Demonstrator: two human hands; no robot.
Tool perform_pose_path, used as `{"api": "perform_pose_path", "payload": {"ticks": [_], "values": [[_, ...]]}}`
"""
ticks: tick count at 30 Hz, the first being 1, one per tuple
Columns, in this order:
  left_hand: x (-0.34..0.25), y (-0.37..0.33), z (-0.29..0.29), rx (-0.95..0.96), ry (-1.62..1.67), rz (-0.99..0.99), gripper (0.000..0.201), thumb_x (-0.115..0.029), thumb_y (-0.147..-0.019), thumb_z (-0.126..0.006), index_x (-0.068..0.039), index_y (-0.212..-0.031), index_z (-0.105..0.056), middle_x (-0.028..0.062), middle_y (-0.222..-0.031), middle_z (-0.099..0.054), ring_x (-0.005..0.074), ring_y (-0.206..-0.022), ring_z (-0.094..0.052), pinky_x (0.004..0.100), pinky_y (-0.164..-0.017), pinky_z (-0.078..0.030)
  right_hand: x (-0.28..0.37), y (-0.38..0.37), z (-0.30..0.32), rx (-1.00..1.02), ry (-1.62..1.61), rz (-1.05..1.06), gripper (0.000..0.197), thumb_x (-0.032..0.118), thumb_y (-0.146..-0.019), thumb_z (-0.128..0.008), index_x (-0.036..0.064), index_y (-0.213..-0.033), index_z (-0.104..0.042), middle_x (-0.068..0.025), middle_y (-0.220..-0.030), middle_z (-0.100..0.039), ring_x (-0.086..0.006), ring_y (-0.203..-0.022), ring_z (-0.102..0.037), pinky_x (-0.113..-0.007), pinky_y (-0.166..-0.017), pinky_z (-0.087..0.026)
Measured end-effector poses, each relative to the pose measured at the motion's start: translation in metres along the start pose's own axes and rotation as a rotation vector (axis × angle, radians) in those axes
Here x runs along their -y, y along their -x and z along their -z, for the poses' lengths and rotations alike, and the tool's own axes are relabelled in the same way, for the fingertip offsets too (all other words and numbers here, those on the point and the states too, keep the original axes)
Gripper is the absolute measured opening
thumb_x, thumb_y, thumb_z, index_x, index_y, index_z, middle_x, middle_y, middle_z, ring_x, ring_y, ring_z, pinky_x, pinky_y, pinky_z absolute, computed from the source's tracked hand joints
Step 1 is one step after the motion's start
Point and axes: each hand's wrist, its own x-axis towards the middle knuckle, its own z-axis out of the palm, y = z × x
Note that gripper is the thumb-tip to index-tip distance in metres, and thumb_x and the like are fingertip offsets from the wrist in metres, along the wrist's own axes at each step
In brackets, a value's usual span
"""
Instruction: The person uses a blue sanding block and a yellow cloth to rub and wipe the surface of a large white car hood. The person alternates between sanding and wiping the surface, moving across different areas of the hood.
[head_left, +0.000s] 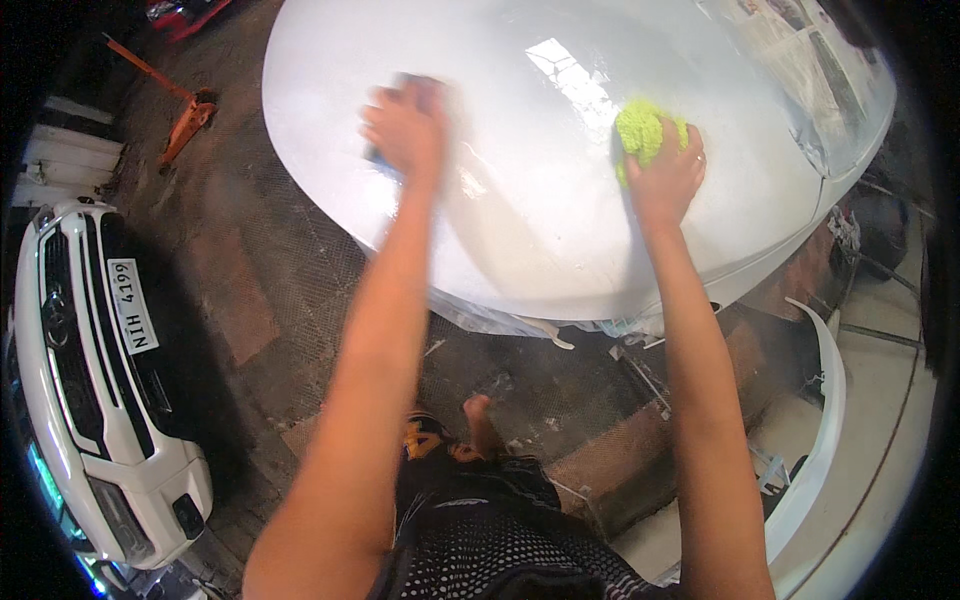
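Observation:
A white car hood (520, 190) spreads before me, its surface wet and shiny in places. My left hand (405, 130) lies on its left part, blurred by motion. Beneath the palm and fingers is a dark blue-grey pad (376, 158), mostly hidden, with only its edges showing. Farther right, my right hand (668, 180) grips a bunched yellow-green microfiber cloth (640, 132) against the hood. A ring shows on one finger of that hand.
Clear plastic sheeting (815, 90) covers the windshield area. A white vehicle (100, 400) stands at the left, below an orange floor jack (190, 125). Loose white car trim (825, 420) lies at the right. A small strip (640, 380) rests on the dark, worn floor (240, 290).

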Motion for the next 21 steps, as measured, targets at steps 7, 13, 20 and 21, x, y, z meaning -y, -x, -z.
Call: {"api": "perform_pose_path", "payload": {"ticks": [7,13,20,21], "values": [[0.037,0.118,0.021,0.058,0.353,-0.455,0.027,-0.032,-0.089,-0.075,-0.026,-0.116,-0.077,0.0097,-0.117,-0.07,0.0329,-0.114,-0.06,0.0509,-0.097,-0.044,-0.017,0.002,0.004,-0.046,0.024,0.065,0.081,0.031,-0.072,-0.089,0.0176,-0.14,-0.047,-0.0191,-0.139,-0.043,-0.0399,-0.126,-0.05,-0.058,-0.108,-0.041],[0.083,0.041,0.005,0.074,0.097,0.275,0.051,-0.052,-0.101,-0.056,-0.01,-0.128,-0.066,0.0184,-0.129,-0.058,0.0396,-0.117,-0.051,0.0569,-0.104,-0.038,-0.01,0.004,0.002,-0.026,0.057,0.057,0.079,0.03,-0.073,-0.088,0.0164,-0.14,-0.049,-0.02,-0.139,-0.044,-0.0413,-0.125,-0.051,-0.056,-0.107,-0.042],[0.11,0.12,-0.008,-0.119,0.0,-0.145,0.046,-0.048,-0.094,-0.068,-0.014,-0.125,-0.07,0.0168,-0.123,-0.061,0.0396,-0.108,-0.054,0.0573,-0.098,-0.039,-0.021,0.002,0.004,-0.088,0.049,0.101,0.076,0.031,-0.074,-0.086,0.0166,-0.14,-0.05,-0.0206,-0.139,-0.045,-0.0428,-0.124,-0.052,-0.055,-0.104,-0.045],[0.13,0.09,0.0,-0.045,0.024,0.017,0.044,-0.048,-0.096,-0.066,-0.014,-0.123,-0.071,0.0155,-0.122,-0.06,0.0385,-0.105,-0.053,0.0569,-0.096,-0.04,-0.018,0.001,0.002,-0.077,0.051,0.09,0.076,0.03,-0.075,-0.086,0.0166,-0.14,-0.05,-0.0207,-0.139,-0.045,-0.0429,-0.124,-0.052,-0.055,-0.103,-0.045]]}}
